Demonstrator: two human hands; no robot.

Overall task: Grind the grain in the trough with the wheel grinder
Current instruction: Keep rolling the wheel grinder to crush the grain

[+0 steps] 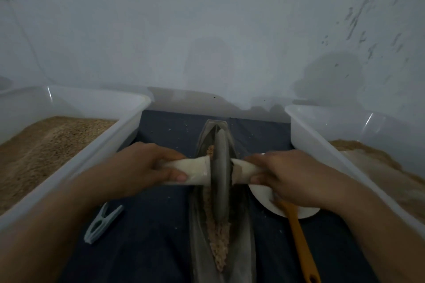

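Both hands [147, 165] [287, 172], fingers curled.

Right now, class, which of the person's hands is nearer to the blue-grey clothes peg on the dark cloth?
Left. The left hand grips the handle on the clothes peg's side of the wheel, just above the peg. The right hand grips the handle on the far side, over the white plate.
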